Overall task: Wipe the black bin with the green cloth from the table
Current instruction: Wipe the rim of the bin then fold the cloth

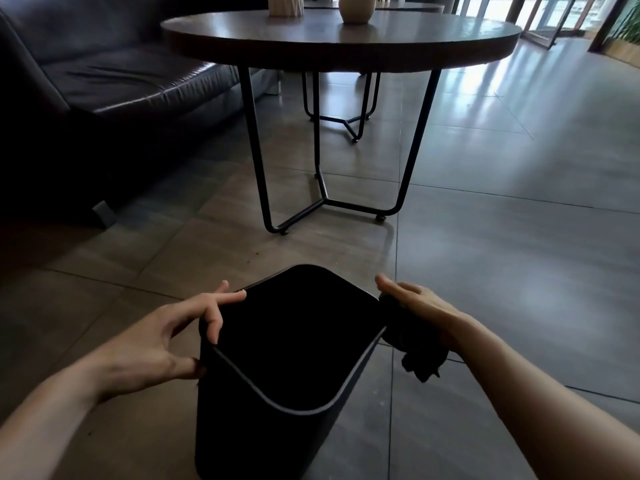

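— Black bin (277,393): how does it look from where you stand?

— Matte black, rounded corners, a thin pale line along its rim. It stands on the tiled floor (502,254) right between my two hands. The inside is too dark for me to tell whether anything is in it.

— And your fingers?

— My left hand (166,344) pinches the bin's left rim: fingertips hooked over the edge, thumb against the outer wall. My right hand (426,310) is closed around the cloth (412,341), bunched up and pressed to the outside of the bin's right rim. The cloth hangs in a crumpled wad below my palm; in this light it looks nearly black, so I can't make out its green.

— What else is around?

— Beyond my fingertips stands the round counter (346,39) on thin black metal legs, well apart from the bin. Two pale vases (356,8) sit on top of it, cut off by the frame's edge. A dark leather sofa (104,81) runs far off past my left fingers. Nothing stands between my fingers and the bin.
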